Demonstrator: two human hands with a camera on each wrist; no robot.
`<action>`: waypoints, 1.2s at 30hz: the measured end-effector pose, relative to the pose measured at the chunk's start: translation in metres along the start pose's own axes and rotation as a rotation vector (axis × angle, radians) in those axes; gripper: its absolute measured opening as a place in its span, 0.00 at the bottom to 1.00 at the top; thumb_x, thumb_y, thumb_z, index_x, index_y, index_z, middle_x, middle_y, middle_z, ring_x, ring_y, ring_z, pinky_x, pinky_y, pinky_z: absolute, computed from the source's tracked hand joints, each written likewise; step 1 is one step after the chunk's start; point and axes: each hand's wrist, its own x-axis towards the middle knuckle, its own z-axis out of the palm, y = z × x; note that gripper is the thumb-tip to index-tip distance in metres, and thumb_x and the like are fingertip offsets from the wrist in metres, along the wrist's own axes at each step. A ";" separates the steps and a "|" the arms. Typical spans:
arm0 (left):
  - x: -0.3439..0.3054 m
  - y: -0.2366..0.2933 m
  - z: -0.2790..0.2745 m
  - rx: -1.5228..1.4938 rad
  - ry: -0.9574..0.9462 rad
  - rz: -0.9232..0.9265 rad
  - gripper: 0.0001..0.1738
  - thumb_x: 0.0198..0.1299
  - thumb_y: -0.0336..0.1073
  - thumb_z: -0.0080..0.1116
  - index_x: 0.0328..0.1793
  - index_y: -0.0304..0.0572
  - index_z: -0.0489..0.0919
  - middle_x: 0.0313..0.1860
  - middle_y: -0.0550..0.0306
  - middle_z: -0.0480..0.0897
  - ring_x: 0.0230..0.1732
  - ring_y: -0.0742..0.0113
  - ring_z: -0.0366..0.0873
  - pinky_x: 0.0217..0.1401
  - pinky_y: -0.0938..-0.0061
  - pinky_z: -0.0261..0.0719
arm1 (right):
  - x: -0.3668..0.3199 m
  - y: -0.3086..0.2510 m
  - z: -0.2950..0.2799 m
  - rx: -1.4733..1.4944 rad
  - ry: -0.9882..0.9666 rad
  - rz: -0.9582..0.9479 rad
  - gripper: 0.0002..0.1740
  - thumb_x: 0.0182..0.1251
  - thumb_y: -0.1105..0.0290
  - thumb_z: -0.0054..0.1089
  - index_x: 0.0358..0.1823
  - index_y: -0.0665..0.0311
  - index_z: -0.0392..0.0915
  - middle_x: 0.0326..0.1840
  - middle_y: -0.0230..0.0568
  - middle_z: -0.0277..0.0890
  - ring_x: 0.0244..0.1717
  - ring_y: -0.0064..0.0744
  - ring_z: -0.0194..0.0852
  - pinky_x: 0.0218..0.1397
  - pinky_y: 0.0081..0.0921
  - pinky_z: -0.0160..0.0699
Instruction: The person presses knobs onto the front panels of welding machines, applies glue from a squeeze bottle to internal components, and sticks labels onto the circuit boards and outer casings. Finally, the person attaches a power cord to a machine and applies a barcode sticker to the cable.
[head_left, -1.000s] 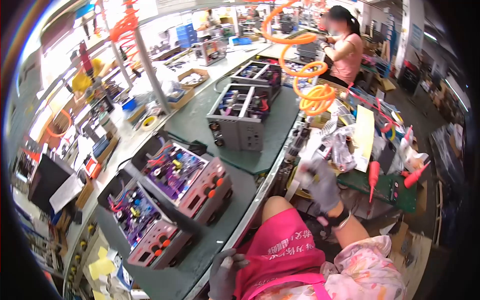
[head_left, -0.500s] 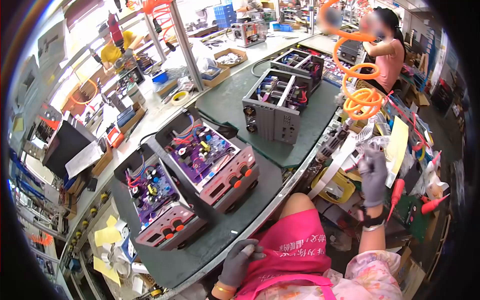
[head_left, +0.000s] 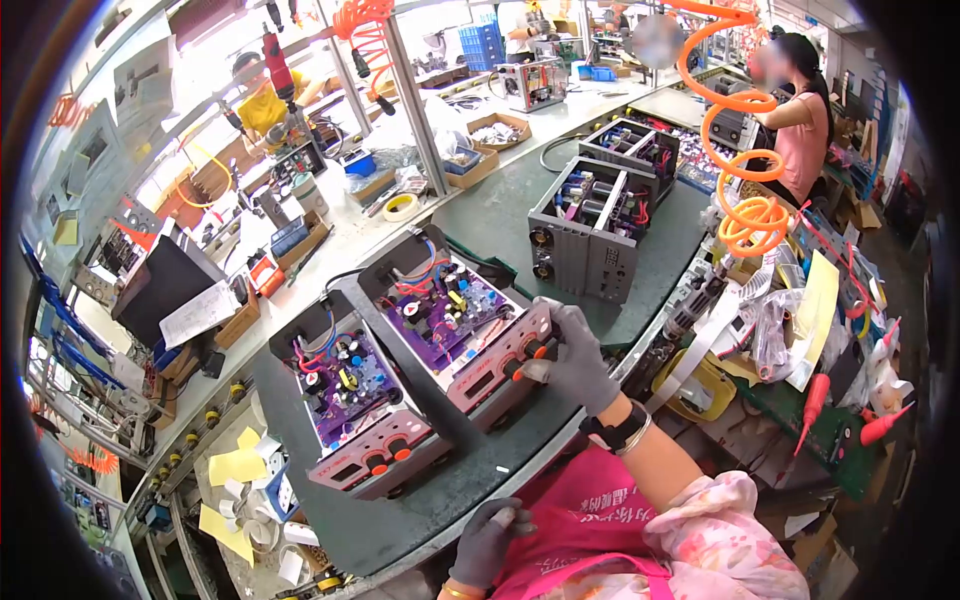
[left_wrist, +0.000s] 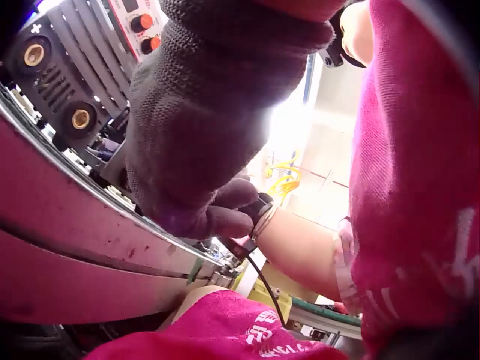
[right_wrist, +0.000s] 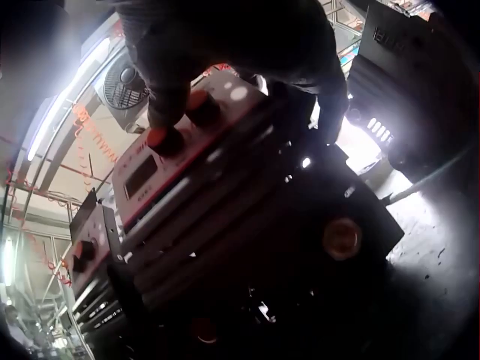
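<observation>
Two opened units stand side by side on the green mat: the left unit (head_left: 345,385) and the right unit (head_left: 450,305), both with purple circuit boards and orange knobs. My gloved right hand (head_left: 580,362) grips the right end of the right unit's front panel (head_left: 500,362), thumb by the knobs. In the right wrist view the right hand (right_wrist: 232,45) has its thumb on an orange knob (right_wrist: 165,140) and its fingers over the panel's far end. My gloved left hand (head_left: 488,540), loosely curled and holding nothing, is at the bench edge by the pink apron (head_left: 575,520).
Two more grey units (head_left: 585,235) stand behind on the mat. An orange coiled hose (head_left: 752,225) hangs at the right, above a side surface crowded with bags, paper and red-tipped bottles (head_left: 815,400). Another person (head_left: 800,135) sits at the back right. A tape roll (head_left: 401,207) lies behind.
My right hand has moved left from the cluttered side surface to the right unit's front panel and taken hold there. The head view has shifted; the left hand stays low by the apron.
</observation>
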 end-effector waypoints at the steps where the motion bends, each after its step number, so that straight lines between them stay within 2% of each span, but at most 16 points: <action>1: 0.002 -0.001 -0.001 -0.012 -0.018 -0.009 0.18 0.70 0.36 0.50 0.60 0.30 0.72 0.46 0.45 0.82 0.44 0.57 0.83 0.55 0.66 0.80 | -0.002 -0.005 -0.001 0.045 -0.011 0.029 0.47 0.42 0.62 0.80 0.68 0.59 0.67 0.53 0.39 0.70 0.53 0.36 0.74 0.59 0.29 0.74; 4: 0.003 0.012 0.012 -0.022 -0.032 -0.041 0.17 0.70 0.37 0.51 0.59 0.34 0.74 0.44 0.49 0.83 0.42 0.60 0.83 0.51 0.69 0.80 | -0.002 0.011 -0.004 0.345 -0.094 0.169 0.43 0.45 0.65 0.78 0.66 0.61 0.68 0.52 0.37 0.70 0.52 0.33 0.73 0.58 0.28 0.74; 5: 0.002 0.018 0.019 -0.025 -0.026 -0.050 0.17 0.70 0.38 0.52 0.59 0.35 0.75 0.44 0.51 0.83 0.41 0.61 0.83 0.49 0.70 0.80 | 0.000 0.019 -0.005 0.253 -0.093 0.060 0.40 0.48 0.68 0.75 0.66 0.63 0.68 0.53 0.37 0.70 0.53 0.31 0.72 0.58 0.28 0.73; 8: 0.001 0.030 0.025 -0.041 -0.025 -0.027 0.16 0.69 0.37 0.53 0.57 0.34 0.76 0.43 0.51 0.83 0.41 0.63 0.82 0.49 0.70 0.80 | 0.003 0.017 -0.005 0.195 -0.120 0.132 0.40 0.49 0.68 0.74 0.66 0.63 0.68 0.52 0.38 0.69 0.53 0.30 0.72 0.60 0.27 0.72; 11: -0.003 0.045 0.010 0.078 -0.061 0.067 0.17 0.70 0.35 0.50 0.58 0.29 0.72 0.45 0.46 0.82 0.43 0.59 0.82 0.54 0.66 0.80 | 0.003 0.008 -0.009 0.192 -0.126 0.111 0.35 0.56 0.67 0.70 0.66 0.63 0.68 0.54 0.39 0.71 0.54 0.30 0.73 0.60 0.27 0.72; 14: -0.032 0.086 -0.007 0.323 0.095 0.191 0.14 0.69 0.37 0.53 0.54 0.35 0.77 0.44 0.50 0.83 0.41 0.64 0.82 0.51 0.70 0.80 | 0.001 0.031 -0.010 0.499 -0.060 0.138 0.28 0.64 0.66 0.63 0.65 0.63 0.69 0.56 0.39 0.73 0.56 0.30 0.73 0.60 0.27 0.72; 15: -0.044 0.095 -0.017 0.241 0.229 0.213 0.15 0.68 0.38 0.53 0.53 0.35 0.78 0.45 0.49 0.83 0.43 0.60 0.82 0.53 0.66 0.80 | -0.001 0.040 -0.013 0.614 -0.051 0.255 0.22 0.70 0.65 0.55 0.64 0.59 0.71 0.59 0.42 0.74 0.59 0.36 0.74 0.63 0.28 0.70; 16: -0.055 0.102 -0.028 0.158 0.364 0.233 0.15 0.67 0.40 0.54 0.51 0.36 0.79 0.46 0.47 0.83 0.45 0.56 0.82 0.56 0.62 0.79 | -0.003 0.060 -0.018 0.233 -0.094 0.254 0.22 0.68 0.65 0.57 0.63 0.57 0.72 0.60 0.44 0.73 0.60 0.41 0.72 0.65 0.31 0.70; 17: -0.058 0.105 -0.043 0.242 0.403 0.417 0.16 0.67 0.38 0.54 0.55 0.35 0.75 0.43 0.49 0.81 0.41 0.59 0.81 0.54 0.64 0.79 | -0.004 0.078 -0.022 -0.147 -0.134 0.238 0.23 0.65 0.64 0.59 0.62 0.55 0.73 0.61 0.46 0.72 0.62 0.45 0.71 0.66 0.34 0.69; 18: -0.060 0.107 -0.059 0.329 0.446 0.598 0.18 0.67 0.37 0.54 0.59 0.34 0.72 0.40 0.51 0.80 0.36 0.62 0.81 0.51 0.66 0.79 | -0.005 0.078 -0.023 -0.344 -0.195 0.212 0.24 0.63 0.64 0.61 0.61 0.55 0.73 0.61 0.47 0.71 0.62 0.48 0.70 0.66 0.36 0.69; 20: -0.062 0.117 -0.068 0.573 0.616 0.687 0.24 0.62 0.33 0.55 0.65 0.36 0.69 0.49 0.48 0.80 0.48 0.62 0.80 0.49 0.66 0.80 | -0.008 0.069 -0.021 -0.738 -0.313 0.133 0.26 0.58 0.63 0.64 0.60 0.53 0.74 0.62 0.48 0.70 0.62 0.53 0.67 0.65 0.40 0.68; 22: -0.059 0.131 -0.070 0.939 0.644 0.615 0.29 0.61 0.37 0.60 0.67 0.38 0.67 0.49 0.45 0.81 0.49 0.58 0.81 0.46 0.64 0.80 | -0.004 0.073 -0.016 -0.792 -0.333 0.180 0.29 0.51 0.63 0.67 0.58 0.55 0.75 0.62 0.47 0.69 0.61 0.54 0.65 0.63 0.44 0.69; 25: -0.041 0.138 -0.089 1.199 0.504 0.455 0.29 0.59 0.41 0.65 0.64 0.40 0.70 0.49 0.43 0.82 0.49 0.52 0.82 0.48 0.63 0.79 | 0.001 0.084 -0.009 -0.903 -0.366 0.248 0.25 0.51 0.65 0.65 0.54 0.57 0.77 0.59 0.44 0.72 0.59 0.53 0.67 0.61 0.42 0.70; 29: -0.033 0.145 -0.097 1.224 0.417 0.612 0.23 0.57 0.44 0.68 0.55 0.45 0.76 0.44 0.49 0.84 0.44 0.47 0.82 0.46 0.62 0.79 | -0.002 0.078 0.003 -0.936 -0.182 0.315 0.17 0.52 0.64 0.64 0.44 0.57 0.81 0.54 0.42 0.75 0.56 0.51 0.71 0.58 0.41 0.72; 33: -0.038 0.140 -0.104 1.357 0.525 0.592 0.22 0.55 0.44 0.69 0.53 0.45 0.76 0.40 0.47 0.83 0.41 0.48 0.82 0.42 0.60 0.79 | -0.003 0.090 -0.001 -0.830 -0.096 0.285 0.09 0.51 0.63 0.65 0.33 0.55 0.86 0.44 0.42 0.81 0.47 0.47 0.77 0.53 0.40 0.75; 36: -0.052 0.142 -0.108 1.377 0.547 0.652 0.23 0.54 0.44 0.70 0.52 0.44 0.76 0.39 0.47 0.82 0.39 0.47 0.81 0.41 0.60 0.79 | -0.006 0.070 0.004 -0.787 -0.158 0.279 0.09 0.51 0.63 0.65 0.34 0.55 0.86 0.46 0.44 0.81 0.48 0.47 0.77 0.52 0.40 0.75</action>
